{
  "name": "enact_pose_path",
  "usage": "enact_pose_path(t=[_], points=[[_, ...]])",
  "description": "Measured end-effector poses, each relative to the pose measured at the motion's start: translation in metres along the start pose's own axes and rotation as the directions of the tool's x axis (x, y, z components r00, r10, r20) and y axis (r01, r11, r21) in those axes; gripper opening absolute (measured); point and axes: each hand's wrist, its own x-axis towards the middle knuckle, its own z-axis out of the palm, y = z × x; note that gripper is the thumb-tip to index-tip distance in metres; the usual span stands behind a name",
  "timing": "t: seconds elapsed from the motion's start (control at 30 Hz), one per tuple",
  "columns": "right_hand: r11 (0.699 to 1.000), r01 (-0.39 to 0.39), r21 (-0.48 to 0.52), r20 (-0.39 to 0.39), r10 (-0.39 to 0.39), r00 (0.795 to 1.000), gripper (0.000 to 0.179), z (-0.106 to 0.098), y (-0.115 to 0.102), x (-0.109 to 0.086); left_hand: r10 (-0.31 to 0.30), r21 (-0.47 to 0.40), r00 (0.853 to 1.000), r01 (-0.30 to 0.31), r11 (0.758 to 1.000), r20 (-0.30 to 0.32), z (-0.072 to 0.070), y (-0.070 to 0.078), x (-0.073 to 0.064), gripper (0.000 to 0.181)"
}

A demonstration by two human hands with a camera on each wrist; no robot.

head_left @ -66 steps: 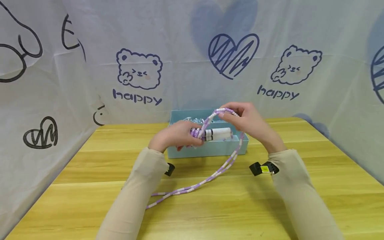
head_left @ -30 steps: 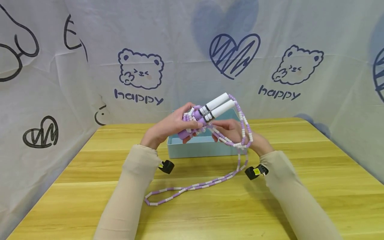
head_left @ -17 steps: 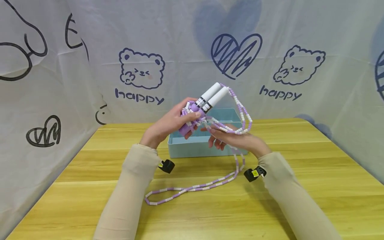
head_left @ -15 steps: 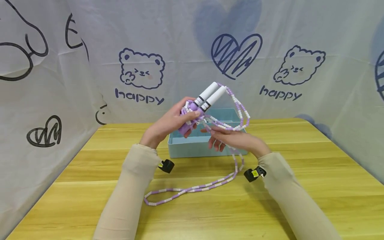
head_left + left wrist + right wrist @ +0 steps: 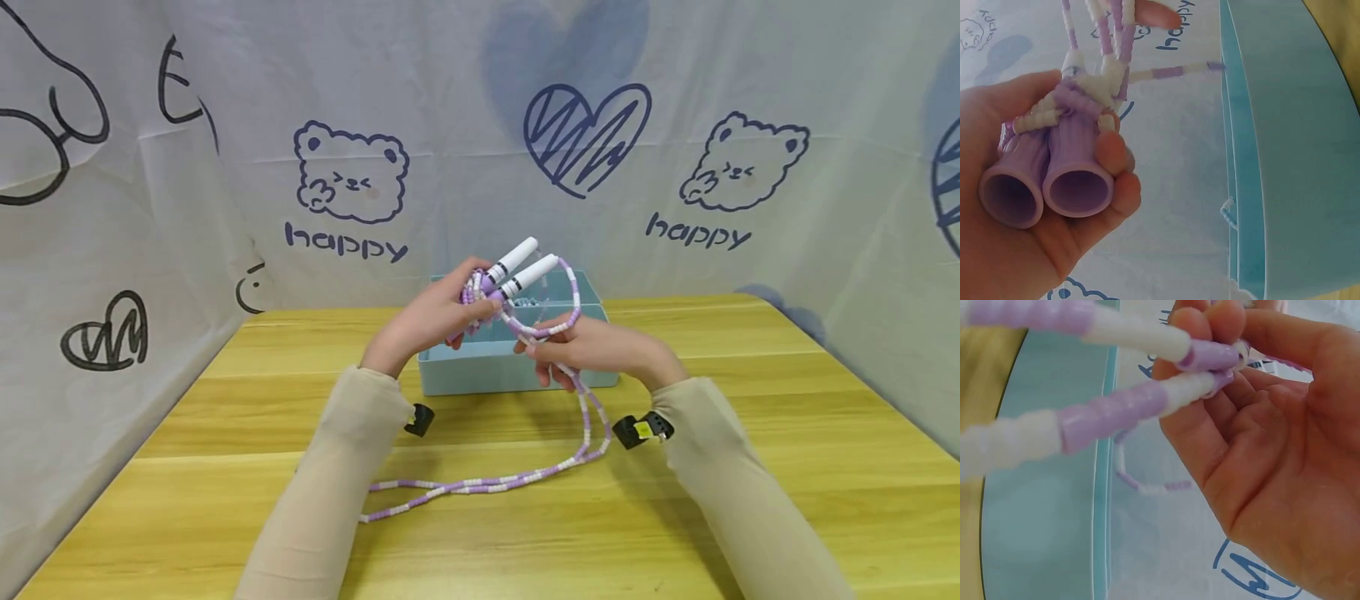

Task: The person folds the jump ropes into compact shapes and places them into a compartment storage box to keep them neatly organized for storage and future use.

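A jump rope has two purple-and-white handles (image 5: 534,275) and a purple-and-white beaded cord (image 5: 517,482). My left hand (image 5: 427,321) grips both handles side by side, white ends tilted up to the right. Several turns of cord wrap the handles near my fingers. In the left wrist view, the purple flared ends (image 5: 1079,187) of the handles face the camera. My right hand (image 5: 600,346) pinches the doubled cord just right of the handles; in the right wrist view, two strands (image 5: 1116,415) run out from its fingertips. From there the cord hangs to the table and trails left behind my left sleeve.
Behind the hands, a light blue divided box (image 5: 487,377) stands on the wooden table (image 5: 660,517); light-coloured beaded strands (image 5: 528,302) show in its rear part. A printed cloth (image 5: 465,167) hangs behind and at both sides. Each wrist wears a small black camera (image 5: 630,432).
The handles, first level, have tilted up and then lowered slightly. The right hand has come down from above, slid under the cord and now pinches it. The loop beside the handles has become smaller.
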Motion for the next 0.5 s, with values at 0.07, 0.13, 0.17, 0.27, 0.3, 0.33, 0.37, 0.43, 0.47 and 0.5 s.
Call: enact_pose_path(t=[0.07,0.13,0.17,0.27,0.3,0.33,0.37,0.43,0.47,0.5], points=[[1.0,-0.021,-0.009,-0.005,0.021,1.0,0.033,0.001,-0.001,0.0,0.003,-0.016,1.0,-0.003,1.0,-0.02,0.002,0.0,0.0,0.046],[0.999,-0.052,-0.01,-0.006,0.052,0.999,0.034,0.003,-0.002,0.001,0.008,-0.027,0.999,-0.009,1.0,-0.049,0.004,0.001,0.0,0.046],[0.998,-0.066,-0.013,-0.002,0.066,0.998,0.034,0.004,-0.002,0.002,0.009,-0.03,0.998,-0.011,1.0,-0.065,0.004,0.001,0.0,0.045],[0.996,-0.089,0.007,0.028,0.089,0.996,0.033,0.006,-0.005,0.003,0.012,-0.012,0.994,-0.014,1.0,-0.11,0.007,0.002,0.0,0.043],[0.996,-0.085,0.008,0.033,0.085,0.996,0.031,0.007,-0.006,0.003,0.013,0.01,0.993,-0.012,1.0,-0.12,0.007,0.003,0.0,0.042],[0.997,-0.077,0.008,0.031,0.076,0.997,0.031,0.007,-0.007,0.003,0.013,0.044,0.992,-0.008,0.999,-0.126,0.008,0.003,0.0,0.042],[0.998,-0.067,0.003,0.016,0.067,0.998,0.03,0.006,-0.009,0.002,0.016,0.088,0.991,-0.005,0.996,-0.131,0.008,0.004,0.0,0.042],[0.999,-0.041,-0.012,-0.041,0.041,0.998,0.028,0.005,-0.014,0.001,0.02,0.182,0.992,0.002,0.983,-0.122,0.008,0.004,0.0,0.041],[0.999,-0.029,-0.027,-0.081,0.026,0.996,0.027,0.004,-0.017,0.0,0.019,0.227,0.994,0.007,0.974,-0.111,0.007,0.004,0.0,0.042],[0.999,-0.01,-0.046,-0.122,0.004,0.992,0.025,0.003,-0.019,-0.001,0.018,0.268,0.995,0.009,0.963,-0.095,0.007,0.005,0.0,0.042]])
